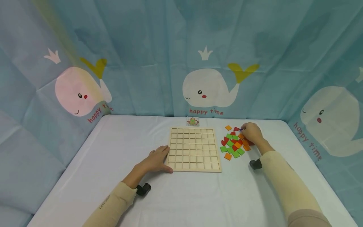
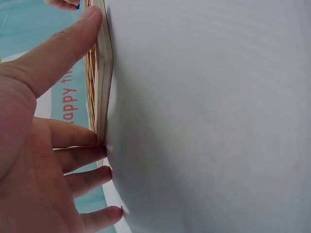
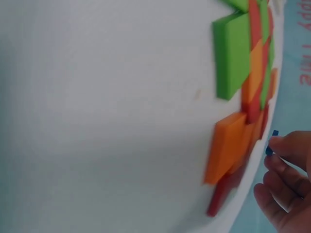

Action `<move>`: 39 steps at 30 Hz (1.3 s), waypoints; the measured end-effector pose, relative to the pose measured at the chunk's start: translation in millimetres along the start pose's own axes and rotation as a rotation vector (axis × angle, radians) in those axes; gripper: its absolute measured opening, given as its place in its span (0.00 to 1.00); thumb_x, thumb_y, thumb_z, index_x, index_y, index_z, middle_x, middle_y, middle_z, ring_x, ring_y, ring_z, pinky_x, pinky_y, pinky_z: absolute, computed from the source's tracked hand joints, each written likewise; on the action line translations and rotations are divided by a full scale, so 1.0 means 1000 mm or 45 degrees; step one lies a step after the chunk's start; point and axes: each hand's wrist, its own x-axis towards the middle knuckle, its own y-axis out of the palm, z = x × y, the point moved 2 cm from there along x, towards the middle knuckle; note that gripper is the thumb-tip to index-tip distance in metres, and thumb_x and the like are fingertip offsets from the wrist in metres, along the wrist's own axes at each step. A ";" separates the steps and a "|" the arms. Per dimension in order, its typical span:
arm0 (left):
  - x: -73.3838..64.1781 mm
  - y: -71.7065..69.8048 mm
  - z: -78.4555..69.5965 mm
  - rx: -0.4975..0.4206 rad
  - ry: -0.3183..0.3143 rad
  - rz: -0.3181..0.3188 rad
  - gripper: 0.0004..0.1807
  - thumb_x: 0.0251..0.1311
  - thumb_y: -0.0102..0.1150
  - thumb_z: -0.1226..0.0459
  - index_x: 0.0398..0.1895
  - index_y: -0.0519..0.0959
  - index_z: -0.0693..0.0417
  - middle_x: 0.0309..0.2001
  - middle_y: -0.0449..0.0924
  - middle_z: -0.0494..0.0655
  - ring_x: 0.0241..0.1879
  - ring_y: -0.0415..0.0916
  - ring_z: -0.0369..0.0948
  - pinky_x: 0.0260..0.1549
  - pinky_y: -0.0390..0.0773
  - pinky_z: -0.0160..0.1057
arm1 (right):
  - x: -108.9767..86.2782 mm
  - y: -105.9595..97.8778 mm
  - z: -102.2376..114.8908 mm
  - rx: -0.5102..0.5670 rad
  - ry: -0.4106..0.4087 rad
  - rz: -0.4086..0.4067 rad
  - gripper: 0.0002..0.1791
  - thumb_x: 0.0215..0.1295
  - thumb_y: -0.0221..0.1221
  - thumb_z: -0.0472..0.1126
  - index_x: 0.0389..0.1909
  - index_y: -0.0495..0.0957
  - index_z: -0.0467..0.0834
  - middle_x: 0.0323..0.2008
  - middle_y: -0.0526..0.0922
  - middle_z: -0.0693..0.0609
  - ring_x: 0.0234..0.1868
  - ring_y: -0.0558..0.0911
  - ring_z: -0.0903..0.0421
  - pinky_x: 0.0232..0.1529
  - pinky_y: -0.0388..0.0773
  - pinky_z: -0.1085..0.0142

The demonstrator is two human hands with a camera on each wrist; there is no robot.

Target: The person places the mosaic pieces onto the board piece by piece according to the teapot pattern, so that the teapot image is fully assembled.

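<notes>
A wooden grid board (image 1: 193,150) lies flat on the white table. My left hand (image 1: 156,160) rests at the board's left side, thumb at the near corner and straight fingers against the edge. The left wrist view shows these fingers (image 2: 80,158) spread, with the tips at the board's side. Over the far right of the tile pile, my right hand (image 1: 252,132) pinches a small blue tile (image 1: 241,129) between thumb and finger. Much of this blue tile (image 3: 268,151) is covered by the fingertips, so its shape is hidden.
Green tiles (image 1: 224,149), orange tiles (image 1: 227,156) and red tiles (image 1: 236,129) lie in a loose, overlapping pile right of the board. Behind the board is a small picture card (image 1: 193,121). A blue curtain (image 1: 141,91) with whale prints hangs around the table.
</notes>
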 end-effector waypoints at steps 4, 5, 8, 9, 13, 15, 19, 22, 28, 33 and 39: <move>0.000 0.000 0.000 0.011 -0.004 -0.004 0.60 0.43 0.75 0.45 0.74 0.54 0.65 0.76 0.52 0.60 0.76 0.49 0.56 0.70 0.53 0.63 | 0.001 0.000 0.015 0.039 -0.047 -0.019 0.16 0.68 0.55 0.37 0.51 0.79 0.31 0.47 0.80 0.34 0.43 0.76 0.43 0.54 0.79 0.49; 0.000 0.000 0.000 0.014 -0.007 -0.004 0.61 0.43 0.75 0.45 0.74 0.54 0.65 0.76 0.52 0.60 0.76 0.49 0.56 0.70 0.53 0.62 | 0.001 0.000 0.020 0.048 -0.069 -0.025 0.16 0.68 0.55 0.37 0.51 0.79 0.31 0.48 0.80 0.33 0.43 0.76 0.42 0.53 0.79 0.49; 0.000 -0.001 -0.001 0.022 -0.011 0.000 0.60 0.43 0.75 0.45 0.74 0.54 0.65 0.76 0.53 0.60 0.76 0.49 0.56 0.71 0.54 0.62 | 0.001 0.000 0.035 0.070 -0.124 -0.045 0.16 0.68 0.56 0.36 0.51 0.79 0.30 0.49 0.80 0.33 0.46 0.78 0.41 0.53 0.79 0.49; 0.001 -0.002 -0.001 0.024 -0.014 0.005 0.60 0.43 0.75 0.45 0.74 0.54 0.65 0.76 0.53 0.60 0.76 0.49 0.56 0.71 0.54 0.61 | 0.001 0.001 0.040 0.070 -0.146 -0.052 0.16 0.68 0.55 0.36 0.51 0.79 0.30 0.49 0.80 0.33 0.46 0.78 0.41 0.53 0.80 0.49; 0.002 -0.003 -0.002 0.032 -0.015 0.009 0.60 0.43 0.76 0.46 0.74 0.55 0.65 0.75 0.53 0.61 0.75 0.50 0.57 0.70 0.55 0.61 | 0.001 0.004 0.061 0.104 -0.203 -0.062 0.16 0.67 0.55 0.35 0.51 0.79 0.30 0.50 0.80 0.33 0.46 0.79 0.42 0.50 0.81 0.51; 0.003 -0.003 -0.002 0.036 -0.016 0.011 0.61 0.43 0.76 0.46 0.74 0.55 0.66 0.75 0.53 0.61 0.75 0.50 0.57 0.70 0.56 0.61 | 0.002 0.007 0.071 0.091 -0.235 -0.071 0.16 0.67 0.56 0.35 0.51 0.79 0.30 0.49 0.81 0.34 0.45 0.79 0.43 0.49 0.82 0.52; 0.005 -0.001 -0.001 0.050 -0.016 0.008 0.61 0.42 0.76 0.45 0.74 0.55 0.66 0.75 0.54 0.61 0.75 0.50 0.56 0.70 0.57 0.61 | 0.003 0.013 0.091 0.037 -0.311 -0.091 0.14 0.67 0.57 0.36 0.48 0.81 0.32 0.46 0.83 0.36 0.45 0.79 0.44 0.51 0.80 0.52; 0.005 0.000 -0.001 0.050 -0.019 0.002 0.61 0.42 0.75 0.44 0.74 0.55 0.65 0.75 0.54 0.60 0.75 0.50 0.56 0.70 0.57 0.60 | 0.003 0.018 0.104 0.018 -0.376 -0.091 0.13 0.67 0.57 0.36 0.47 0.82 0.33 0.44 0.84 0.37 0.46 0.81 0.43 0.50 0.80 0.51; 0.004 0.000 -0.001 0.055 -0.015 0.001 0.61 0.42 0.76 0.45 0.74 0.55 0.65 0.75 0.55 0.61 0.75 0.51 0.56 0.70 0.58 0.61 | 0.004 0.029 0.129 -0.009 -0.480 -0.068 0.12 0.65 0.58 0.36 0.45 0.83 0.34 0.41 0.83 0.39 0.44 0.81 0.44 0.46 0.80 0.53; 0.003 -0.001 -0.004 0.049 -0.003 -0.002 0.60 0.42 0.76 0.45 0.74 0.56 0.66 0.75 0.55 0.61 0.75 0.51 0.56 0.69 0.59 0.60 | 0.007 0.041 0.147 -0.017 -0.543 -0.025 0.12 0.65 0.58 0.35 0.46 0.83 0.34 0.42 0.81 0.39 0.43 0.81 0.46 0.45 0.81 0.55; 0.001 -0.003 -0.005 0.053 -0.003 -0.005 0.60 0.42 0.76 0.46 0.73 0.56 0.66 0.74 0.55 0.61 0.75 0.52 0.56 0.69 0.59 0.60 | 0.011 0.055 0.166 -0.053 -0.582 0.015 0.13 0.66 0.57 0.35 0.49 0.83 0.36 0.43 0.82 0.41 0.44 0.82 0.47 0.46 0.81 0.56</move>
